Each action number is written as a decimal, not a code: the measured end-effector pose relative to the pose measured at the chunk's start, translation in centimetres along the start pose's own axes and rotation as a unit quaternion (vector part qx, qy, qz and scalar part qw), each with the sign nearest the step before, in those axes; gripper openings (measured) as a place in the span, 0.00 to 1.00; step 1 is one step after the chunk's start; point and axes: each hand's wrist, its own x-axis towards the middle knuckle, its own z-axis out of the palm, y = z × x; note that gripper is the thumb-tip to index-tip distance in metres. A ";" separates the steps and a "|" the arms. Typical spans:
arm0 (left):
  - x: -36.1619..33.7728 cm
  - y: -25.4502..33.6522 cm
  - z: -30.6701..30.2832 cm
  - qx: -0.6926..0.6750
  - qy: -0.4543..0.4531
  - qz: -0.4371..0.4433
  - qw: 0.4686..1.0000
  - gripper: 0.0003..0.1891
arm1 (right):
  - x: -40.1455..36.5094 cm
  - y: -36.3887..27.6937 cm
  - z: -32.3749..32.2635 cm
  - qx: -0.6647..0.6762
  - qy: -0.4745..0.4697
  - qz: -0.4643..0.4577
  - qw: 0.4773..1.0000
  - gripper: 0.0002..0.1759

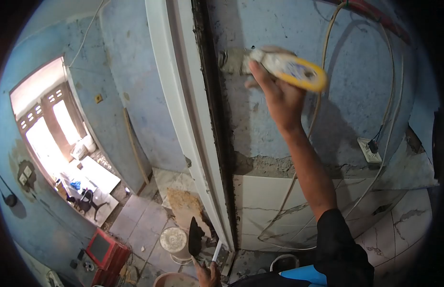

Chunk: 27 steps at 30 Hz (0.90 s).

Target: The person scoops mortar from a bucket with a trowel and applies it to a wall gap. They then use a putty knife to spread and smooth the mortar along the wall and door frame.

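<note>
My right hand [281, 98] is raised against the blue wall [274, 129], its fingers wrapped round a putty knife [298, 72] with a yellow-edged handle. The tool's blade end points left, at a grey patch [234, 61] beside the dark edge of the white door frame [183, 105]. Low in the view, my left hand [207, 273] is closed round the pale handle of a tool [216, 252]. A dark, flat blade-like piece [195, 237] stands just above that hand; whether it belongs to the same tool is unclear.
Cables [322, 71] hang down the wall near my right arm, with a loose socket [369, 150] at right. A bucket [174, 240], a basin [176, 280] and a red box [104, 253] stand on the floor. Marbled tiles [265, 191] cover the lower wall. A doorway is at left.
</note>
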 end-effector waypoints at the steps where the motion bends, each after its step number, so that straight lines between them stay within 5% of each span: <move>1: -0.2 -1.6 0.1 -0.002 -0.001 0.003 1.000 0.41 | 1.2 0.5 0.4 -0.002 -0.001 -0.003 1.000 0.14; 2: -0.4 -4.3 0.3 0.032 -0.016 -0.036 0.999 0.18 | 2.3 0.9 0.8 -0.073 -0.016 -0.052 0.996 0.15; 3: -0.5 -5.8 0.4 0.067 -0.032 -0.075 0.994 0.16 | 3.0 1.1 1.2 -0.143 -0.032 -0.101 0.984 0.15; 5: -0.7 1.5 -0.6 -0.004 -0.016 -0.098 0.995 0.18 | 3.9 0.6 1.9 -0.183 -0.056 -0.107 0.976 0.15; 6: -0.6 4.1 -0.9 -0.072 0.003 -0.122 0.990 0.41 | 4.3 0.6 2.4 -0.230 -0.061 -0.184 0.954 0.14; 7: -0.5 3.6 -0.9 -0.075 0.003 -0.122 0.990 0.41 | 4.5 0.4 2.9 -0.274 -0.065 -0.258 0.924 0.14; 10: -0.1 -1.6 -0.7 -0.054 0.025 -0.064 0.996 0.40 | 4.4 0.0 4.2 -0.290 -0.080 -0.256 0.919 0.14; 11: 0.0 -4.9 -0.1 -0.019 0.036 -0.038 0.998 0.18 | 4.4 0.1 4.4 -0.305 -0.091 -0.270 0.909 0.14; 15: 0.4 -12.0 0.9 -0.016 0.060 -0.018 0.998 0.17 | 3.9 -0.5 5.9 -0.394 -0.143 -0.241 0.875 0.18; 17: 0.2 -3.6 -1.3 -0.003 0.041 -0.006 0.999 0.17 | 3.9 -0.4 6.5 -0.402 -0.157 -0.212 0.876 0.19; 18: 0.3 -0.2 -2.1 0.008 0.023 0.009 1.000 0.39 | 4.3 0.2 6.6 -0.373 -0.150 -0.242 0.883 0.19; 21: 0.4 0.9 -2.2 -0.041 0.018 -0.022 0.999 0.38 | 5.1 1.2 5.3 -0.314 -0.135 -0.267 0.901 0.17; 24: 0.0 2.9 -2.3 -0.063 0.002 -0.081 0.995 0.38 | 5.0 0.8 3.3 -0.070 -0.099 -0.131 0.984 0.15; 27: 0.3 0.8 -2.2 -0.036 0.005 -0.041 0.999 0.38 | 5.0 1.1 2.2 -0.041 -0.048 -0.099 0.993 0.16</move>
